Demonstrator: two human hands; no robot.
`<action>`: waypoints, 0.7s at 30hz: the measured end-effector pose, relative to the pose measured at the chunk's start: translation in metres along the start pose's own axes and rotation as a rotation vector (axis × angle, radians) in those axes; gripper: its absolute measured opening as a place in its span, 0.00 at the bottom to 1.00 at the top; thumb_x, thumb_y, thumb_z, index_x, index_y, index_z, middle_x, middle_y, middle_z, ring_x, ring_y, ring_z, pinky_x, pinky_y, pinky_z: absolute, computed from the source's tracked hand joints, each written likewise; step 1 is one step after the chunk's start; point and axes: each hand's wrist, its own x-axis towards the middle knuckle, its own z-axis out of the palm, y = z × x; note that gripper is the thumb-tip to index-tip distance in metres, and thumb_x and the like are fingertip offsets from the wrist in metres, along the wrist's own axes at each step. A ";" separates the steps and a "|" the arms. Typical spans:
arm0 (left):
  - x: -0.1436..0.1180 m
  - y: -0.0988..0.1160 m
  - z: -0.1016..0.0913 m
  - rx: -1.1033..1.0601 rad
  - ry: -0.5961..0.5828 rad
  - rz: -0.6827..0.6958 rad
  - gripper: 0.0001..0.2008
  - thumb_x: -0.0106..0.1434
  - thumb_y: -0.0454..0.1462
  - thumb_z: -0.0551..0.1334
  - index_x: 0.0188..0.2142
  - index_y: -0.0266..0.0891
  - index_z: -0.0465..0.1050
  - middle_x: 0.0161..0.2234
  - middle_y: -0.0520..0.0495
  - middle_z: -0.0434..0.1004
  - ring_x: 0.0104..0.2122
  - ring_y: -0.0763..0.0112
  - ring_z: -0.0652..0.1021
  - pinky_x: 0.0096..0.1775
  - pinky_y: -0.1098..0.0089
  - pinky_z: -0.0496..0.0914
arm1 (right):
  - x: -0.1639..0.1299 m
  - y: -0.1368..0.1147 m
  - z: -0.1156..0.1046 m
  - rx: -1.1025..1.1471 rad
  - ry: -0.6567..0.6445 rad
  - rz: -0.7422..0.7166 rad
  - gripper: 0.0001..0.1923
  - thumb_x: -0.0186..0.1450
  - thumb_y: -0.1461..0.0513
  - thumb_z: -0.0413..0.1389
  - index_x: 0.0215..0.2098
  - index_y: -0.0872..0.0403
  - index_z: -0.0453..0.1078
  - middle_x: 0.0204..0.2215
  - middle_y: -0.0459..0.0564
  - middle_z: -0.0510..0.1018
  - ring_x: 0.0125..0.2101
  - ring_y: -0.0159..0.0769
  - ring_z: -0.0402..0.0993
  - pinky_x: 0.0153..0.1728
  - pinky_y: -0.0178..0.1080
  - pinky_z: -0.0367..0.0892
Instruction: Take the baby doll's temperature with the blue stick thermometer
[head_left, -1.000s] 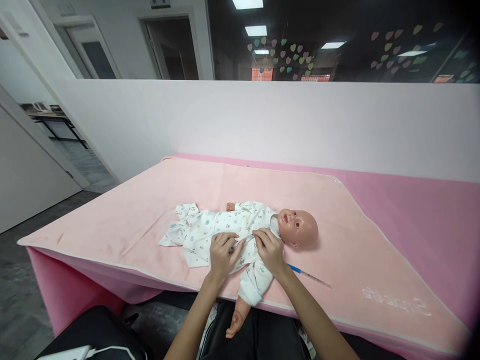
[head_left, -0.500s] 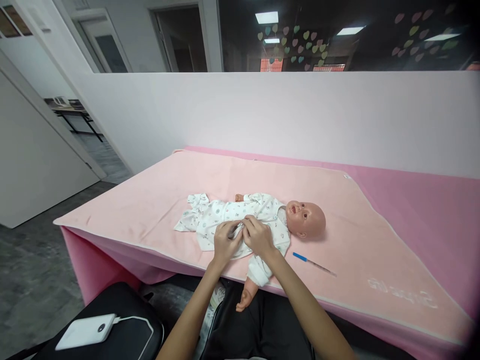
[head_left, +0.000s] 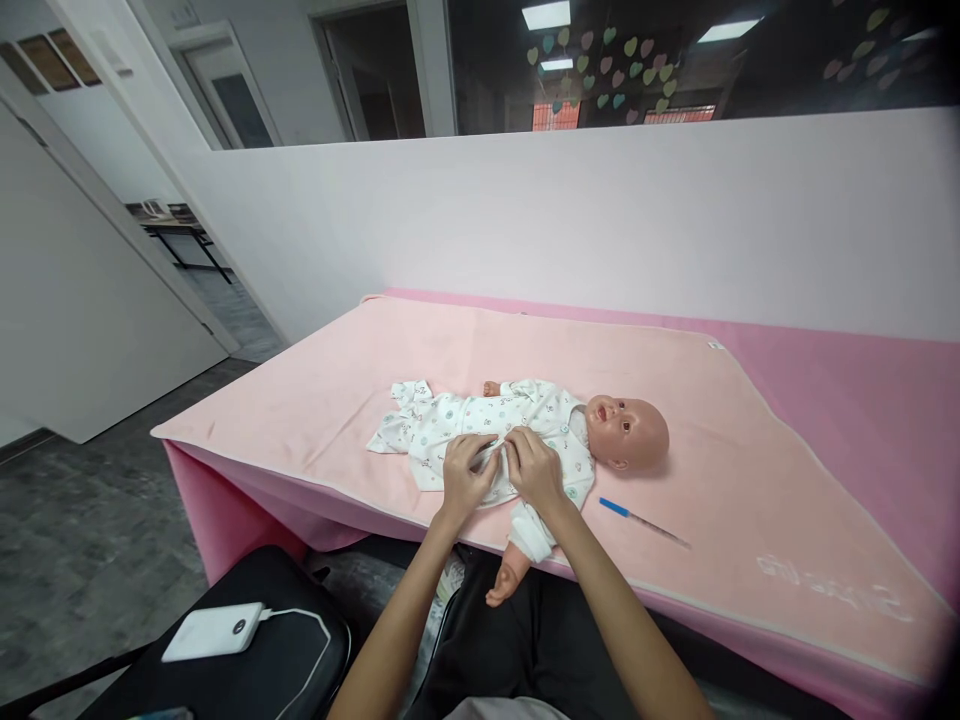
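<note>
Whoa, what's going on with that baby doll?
A person has both hands on it. The left hand and right hand are close together at the front of the patterned clothes, but the fingertips are too small to tell exactly what they pinch. The doll is dressed and lies on the light pink cloth. A thin stick with a blue handle lies beside it, untouched.

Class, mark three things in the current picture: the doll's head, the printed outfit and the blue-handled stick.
Doll's head (head_left: 628, 435): head view, side of the bald head.
Printed outfit (head_left: 474, 412): head view, fabric over the trunk.
Blue-handled stick (head_left: 621, 512): head view, blue handle.
</note>
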 end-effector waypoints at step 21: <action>-0.001 0.003 -0.001 -0.040 0.028 -0.027 0.04 0.60 0.37 0.60 0.35 0.42 0.73 0.32 0.50 0.77 0.35 0.68 0.74 0.41 0.65 0.66 | -0.001 -0.002 -0.006 0.037 -0.011 -0.012 0.08 0.66 0.63 0.48 0.35 0.54 0.68 0.29 0.49 0.73 0.33 0.33 0.69 0.34 0.33 0.62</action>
